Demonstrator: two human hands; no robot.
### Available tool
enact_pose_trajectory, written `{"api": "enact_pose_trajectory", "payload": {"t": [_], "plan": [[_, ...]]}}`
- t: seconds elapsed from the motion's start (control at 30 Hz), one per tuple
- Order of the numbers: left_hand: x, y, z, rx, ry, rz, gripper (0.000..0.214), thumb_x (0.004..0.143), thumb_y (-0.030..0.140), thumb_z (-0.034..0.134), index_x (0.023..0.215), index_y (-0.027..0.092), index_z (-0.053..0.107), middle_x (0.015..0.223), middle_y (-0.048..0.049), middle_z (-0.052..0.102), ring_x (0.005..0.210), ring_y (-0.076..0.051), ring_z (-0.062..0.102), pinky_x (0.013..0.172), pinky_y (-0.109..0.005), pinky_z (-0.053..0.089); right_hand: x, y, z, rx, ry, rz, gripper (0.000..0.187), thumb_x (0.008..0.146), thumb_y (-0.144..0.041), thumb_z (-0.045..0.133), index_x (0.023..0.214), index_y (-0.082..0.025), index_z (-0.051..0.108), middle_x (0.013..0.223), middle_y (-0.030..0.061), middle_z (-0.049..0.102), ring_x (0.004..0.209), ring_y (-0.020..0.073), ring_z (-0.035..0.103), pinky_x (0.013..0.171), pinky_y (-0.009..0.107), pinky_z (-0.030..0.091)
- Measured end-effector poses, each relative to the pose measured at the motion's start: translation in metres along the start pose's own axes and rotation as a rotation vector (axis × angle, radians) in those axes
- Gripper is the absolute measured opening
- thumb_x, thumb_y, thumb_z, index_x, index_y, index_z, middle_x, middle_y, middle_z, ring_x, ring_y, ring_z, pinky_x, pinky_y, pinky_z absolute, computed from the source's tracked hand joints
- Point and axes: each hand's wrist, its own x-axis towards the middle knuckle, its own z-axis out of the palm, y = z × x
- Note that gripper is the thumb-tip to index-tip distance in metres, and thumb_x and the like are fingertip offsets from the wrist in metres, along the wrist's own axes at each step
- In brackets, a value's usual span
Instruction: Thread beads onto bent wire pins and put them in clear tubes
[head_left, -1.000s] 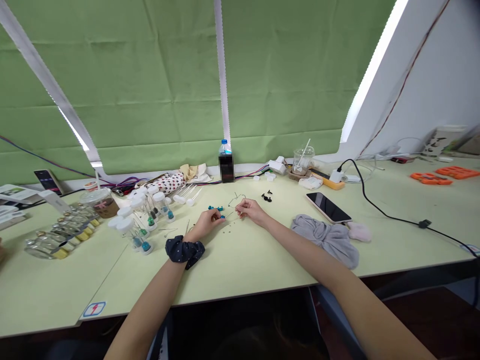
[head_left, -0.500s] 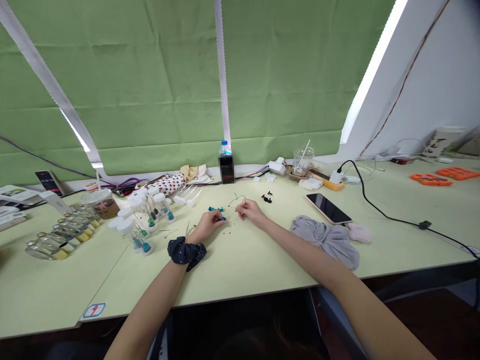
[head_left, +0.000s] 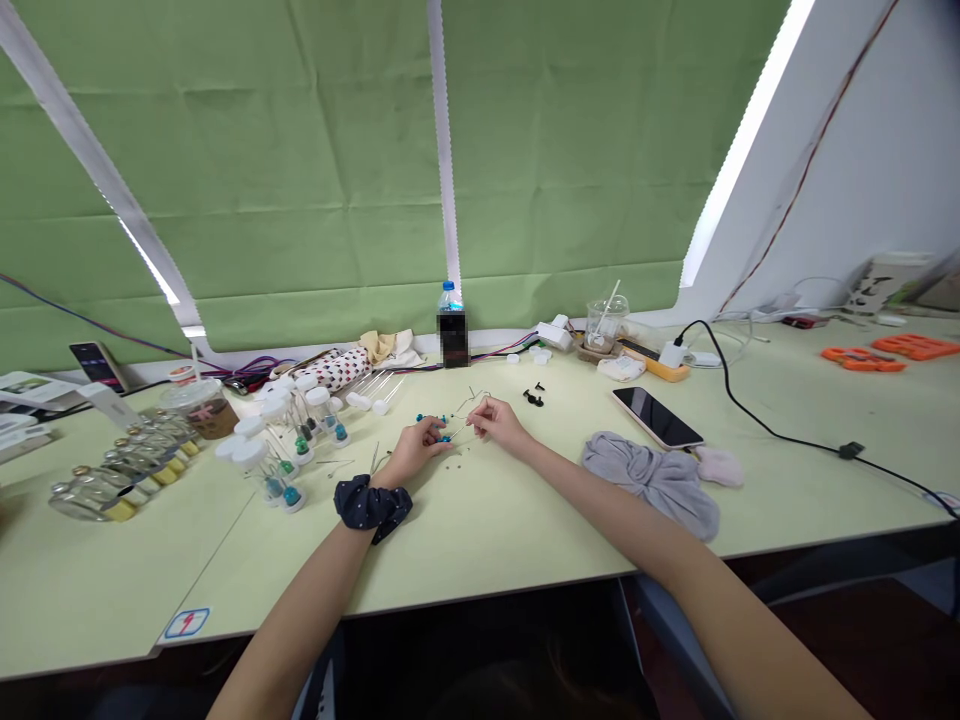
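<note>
My left hand [head_left: 418, 448], with a dark scrunchie [head_left: 373, 507] on its wrist, pinches a small blue piece [head_left: 446, 438] low over the table. To its right, my right hand [head_left: 498, 422] has thumb and forefinger closed on a thin metal wire [head_left: 461, 427], whose near end points at the blue piece. Whether wire and piece touch is too small to tell. More blue pieces [head_left: 421, 417] lie just beyond my left hand. Bent thin wire [head_left: 474, 396] lies behind my right hand, and tiny bits [head_left: 454, 466] are scattered in front of the fingers.
White-capped clear tubes [head_left: 259, 470] and glass bottles [head_left: 112, 490] stand at left. Small black parts [head_left: 533, 397] lie right of centre. Further right are a phone [head_left: 658, 417], a grey cloth band [head_left: 652, 480] and a black cable [head_left: 780, 437]. A water bottle [head_left: 453, 335] stands at the back.
My right hand has shifted very slightly left with the wire, closer to the blue piece. The blue piece in my left hand sits a little differently. Everything else stays put.
</note>
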Motion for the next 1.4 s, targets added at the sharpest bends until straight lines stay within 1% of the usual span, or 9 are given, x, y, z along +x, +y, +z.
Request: {"api": "enact_pose_trajectory", "payload": {"t": [0.23, 0.57, 0.77, 1.0, 1.1, 1.2, 1.23, 1.3, 1.4], "plan": [[-0.002, 0.006, -0.001, -0.039, 0.036, -0.035, 0.034, 0.068, 0.046, 0.067, 0.083, 0.015, 0.069, 0.075, -0.0055, 0.064, 0.054, -0.012, 0.05, 0.049, -0.025, 0.038, -0.002, -0.009, 0.01, -0.087, 0.024, -0.15, 0.025, 0.073, -0.038, 0.065, 0.07, -0.018, 0.05, 0.07, 0.0, 0.06, 0.05, 0.0076, 0.052, 0.049, 0.022, 0.044], [-0.004, 0.01, 0.0, -0.276, -0.098, -0.164, 0.042, 0.065, 0.044, 0.07, 0.093, 0.013, 0.068, 0.077, -0.0065, 0.066, 0.059, -0.014, 0.056, 0.05, -0.025, 0.042, -0.003, -0.008, 0.009, -0.054, 0.001, -0.118, 0.028, 0.072, -0.041, 0.064, 0.069, -0.019, 0.047, 0.07, 0.0004, 0.062, 0.047, 0.008, 0.051, 0.046, 0.023, 0.044], [-0.005, 0.02, -0.004, -0.312, -0.173, -0.143, 0.042, 0.077, 0.047, 0.056, 0.104, 0.015, 0.065, 0.072, -0.0041, 0.063, 0.053, -0.011, 0.053, 0.05, -0.023, 0.041, -0.004, -0.01, 0.008, -0.06, -0.003, -0.114, 0.029, 0.071, -0.041, 0.066, 0.068, -0.019, 0.048, 0.068, -0.0008, 0.06, 0.047, 0.008, 0.051, 0.046, 0.023, 0.044], [-0.005, 0.023, -0.006, -0.333, -0.142, -0.181, 0.037, 0.074, 0.051, 0.058, 0.083, 0.015, 0.063, 0.064, 0.0, 0.057, 0.048, -0.009, 0.052, 0.045, -0.021, 0.038, -0.006, -0.011, 0.019, -0.102, -0.024, -0.142, 0.026, 0.073, -0.042, 0.065, 0.075, -0.018, 0.055, 0.068, 0.0002, 0.06, 0.048, 0.009, 0.051, 0.047, 0.023, 0.043], [-0.004, 0.023, -0.007, -0.366, -0.082, -0.194, 0.036, 0.074, 0.052, 0.057, 0.081, 0.016, 0.061, 0.062, 0.0003, 0.056, 0.049, -0.01, 0.052, 0.044, -0.02, 0.036, -0.002, -0.009, 0.015, -0.241, 0.027, -0.155, 0.03, 0.085, -0.043, 0.047, 0.105, -0.022, 0.055, 0.086, 0.0035, 0.064, 0.059, 0.0118, 0.057, 0.051, 0.023, 0.046], [-0.001, 0.02, -0.01, -0.394, 0.033, -0.192, 0.037, 0.074, 0.052, 0.057, 0.082, 0.016, 0.059, 0.072, -0.0025, 0.06, 0.051, -0.01, 0.053, 0.047, -0.022, 0.039, 0.004, -0.001, -0.004, -0.681, 0.218, -0.105, 0.036, 0.093, -0.03, 0.028, 0.127, -0.024, 0.04, 0.109, 0.0067, 0.059, 0.083, 0.0145, 0.058, 0.067, 0.026, 0.049], [0.0, 0.018, -0.011, -0.399, 0.066, -0.188, 0.038, 0.074, 0.053, 0.056, 0.082, 0.016, 0.059, 0.076, -0.0034, 0.06, 0.052, -0.01, 0.054, 0.048, -0.022, 0.039, 0.006, 0.002, -0.013, -0.913, 0.239, -0.047, 0.038, 0.092, -0.024, 0.029, 0.129, -0.023, 0.038, 0.115, 0.0075, 0.056, 0.09, 0.0152, 0.056, 0.077, 0.028, 0.047], [0.001, 0.015, -0.014, -0.408, 0.11, -0.181, 0.039, 0.075, 0.054, 0.055, 0.082, 0.016, 0.059, 0.077, -0.0041, 0.061, 0.054, -0.01, 0.054, 0.049, -0.022, 0.04, 0.01, 0.009, -0.03, -1.03, 0.254, 0.006, 0.043, 0.086, -0.015, 0.039, 0.129, -0.019, 0.041, 0.124, 0.0117, 0.049, 0.107, 0.0212, 0.048, 0.092, 0.036, 0.038], [0.002, 0.01, -0.016, -0.421, 0.144, -0.18, 0.039, 0.076, 0.054, 0.054, 0.083, 0.015, 0.059, 0.074, -0.0034, 0.061, 0.053, -0.01, 0.054, 0.05, -0.022, 0.04, 0.015, 0.017, -0.046, -1.139, 0.221, 0.063, 0.049, 0.082, -0.015, 0.046, 0.131, -0.02, 0.041, 0.133, 0.0129, 0.041, 0.117, 0.0279, 0.038, 0.097, 0.041, 0.03]]}}
